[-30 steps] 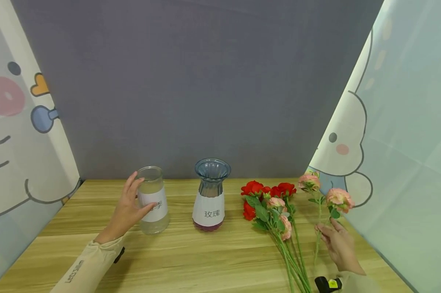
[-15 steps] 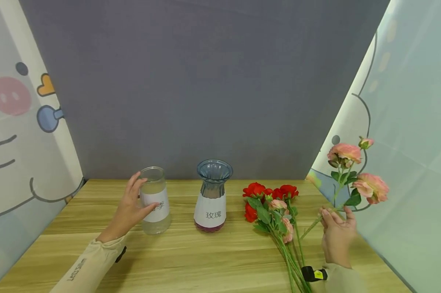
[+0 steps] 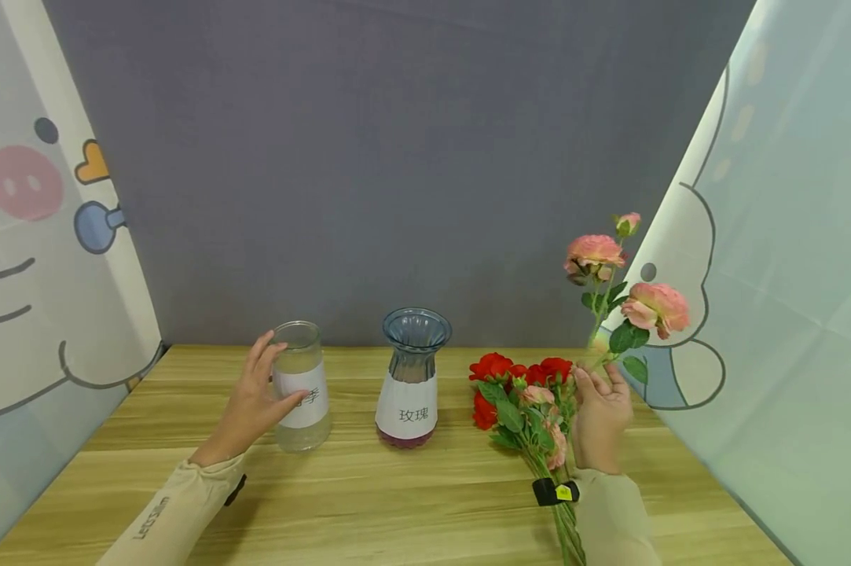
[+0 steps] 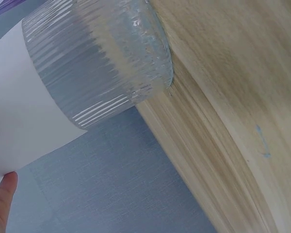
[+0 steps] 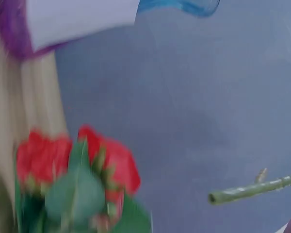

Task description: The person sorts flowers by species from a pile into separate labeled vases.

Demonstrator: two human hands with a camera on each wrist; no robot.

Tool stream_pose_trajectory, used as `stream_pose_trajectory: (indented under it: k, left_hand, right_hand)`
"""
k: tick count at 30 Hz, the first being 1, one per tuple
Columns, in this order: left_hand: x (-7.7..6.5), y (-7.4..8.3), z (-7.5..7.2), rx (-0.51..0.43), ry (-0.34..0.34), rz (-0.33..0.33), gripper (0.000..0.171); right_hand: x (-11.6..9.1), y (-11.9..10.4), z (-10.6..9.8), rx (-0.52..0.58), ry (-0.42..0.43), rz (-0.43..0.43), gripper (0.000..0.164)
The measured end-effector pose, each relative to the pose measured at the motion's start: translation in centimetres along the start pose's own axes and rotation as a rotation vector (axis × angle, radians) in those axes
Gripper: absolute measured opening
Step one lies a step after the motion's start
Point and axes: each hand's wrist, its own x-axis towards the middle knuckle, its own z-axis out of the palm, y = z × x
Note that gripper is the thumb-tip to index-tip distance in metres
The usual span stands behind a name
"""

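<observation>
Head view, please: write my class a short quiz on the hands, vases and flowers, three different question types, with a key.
1. Which hand holds the pink flower spray with green leaves?

2. True or false: the clear cylindrical glass vase with a white label stands upright.

3. As the person sees it, where do the red flowers with green leaves lie relative to the blue-necked, flared glass vase?
A) To its left
B) To its right
C) Inside it

Key: 1. The right hand; 2. True; 3. B
</observation>
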Motion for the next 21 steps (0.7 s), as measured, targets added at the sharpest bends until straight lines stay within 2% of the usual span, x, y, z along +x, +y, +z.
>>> stream_pose_trajectory:
  k: [10,17,21]
  left_hand:
    - [0.0,0.0,0.0,0.001,-0.006,-0.017,0.087]
    - [0.1,0.2,0.1,-0.025,-0.012,-0.045,0.088]
    - [0.1,0.2,0.1,-0.027,-0.011,-0.055,0.088]
  right_hand:
    - [-1.3,2.5,4.8,0.164,-0.04,-0.018,0.036]
    - [-2.9,3.6,7.1,0.17,-0.051,0.024,0.034]
    - [-4.1,4.0,8.0,0.151,-0.082,0.036,0.01]
